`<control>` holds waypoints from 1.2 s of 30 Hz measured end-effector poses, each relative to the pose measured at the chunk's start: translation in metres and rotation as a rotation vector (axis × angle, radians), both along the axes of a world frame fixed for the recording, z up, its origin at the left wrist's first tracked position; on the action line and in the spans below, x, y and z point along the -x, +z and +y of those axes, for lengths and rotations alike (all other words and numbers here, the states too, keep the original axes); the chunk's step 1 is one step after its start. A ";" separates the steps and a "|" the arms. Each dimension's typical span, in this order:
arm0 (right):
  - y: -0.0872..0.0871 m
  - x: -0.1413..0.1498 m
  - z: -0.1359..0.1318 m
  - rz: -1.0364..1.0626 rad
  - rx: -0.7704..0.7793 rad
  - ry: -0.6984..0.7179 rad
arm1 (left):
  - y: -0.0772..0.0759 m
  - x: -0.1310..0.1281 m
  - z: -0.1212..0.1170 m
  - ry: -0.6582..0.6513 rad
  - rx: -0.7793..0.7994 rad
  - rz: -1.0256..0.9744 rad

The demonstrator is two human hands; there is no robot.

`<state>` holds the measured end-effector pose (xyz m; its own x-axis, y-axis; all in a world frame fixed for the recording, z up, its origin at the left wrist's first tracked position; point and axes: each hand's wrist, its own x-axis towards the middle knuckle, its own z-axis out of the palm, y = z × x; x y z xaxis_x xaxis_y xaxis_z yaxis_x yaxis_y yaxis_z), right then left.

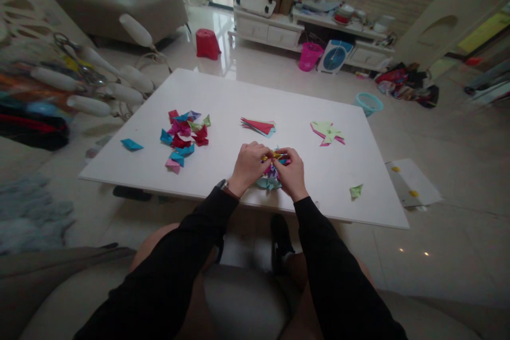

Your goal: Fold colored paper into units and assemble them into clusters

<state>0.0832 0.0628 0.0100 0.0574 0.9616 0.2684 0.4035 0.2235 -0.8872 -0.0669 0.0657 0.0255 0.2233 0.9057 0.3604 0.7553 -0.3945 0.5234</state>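
Grip closed: left hand and right hand pinch multicoloured paper cluster; uneven pressure could crush its folds.

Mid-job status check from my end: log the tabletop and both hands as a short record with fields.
left hand: fingers on the multicoloured folded-paper piece
right hand: fingers on the same piece
table left: mixed-colour folded papers; lone blue one farther left
beyond hands: flat red-topped paper bundle
table right: green-and-pink paper shape; small green fold nearer
unclear: finger detail
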 end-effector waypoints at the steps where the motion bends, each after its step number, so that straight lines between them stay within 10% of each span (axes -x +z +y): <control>1: 0.001 0.000 0.000 -0.013 -0.017 -0.004 | 0.000 0.000 0.000 0.002 0.005 -0.004; 28: 0.004 -0.009 -0.003 -0.277 -0.062 0.073 | 0.002 -0.004 -0.003 -0.089 0.041 -0.005; 36: 0.001 -0.113 0.007 -0.530 -0.048 -0.211 | 0.010 -0.004 -0.004 -0.044 -0.039 -0.060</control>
<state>0.1960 0.0701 0.0111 0.0924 0.9301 0.3556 0.8308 0.1248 -0.5424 -0.0632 0.0618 0.0357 0.2390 0.8807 0.4089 0.7045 -0.4471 0.5511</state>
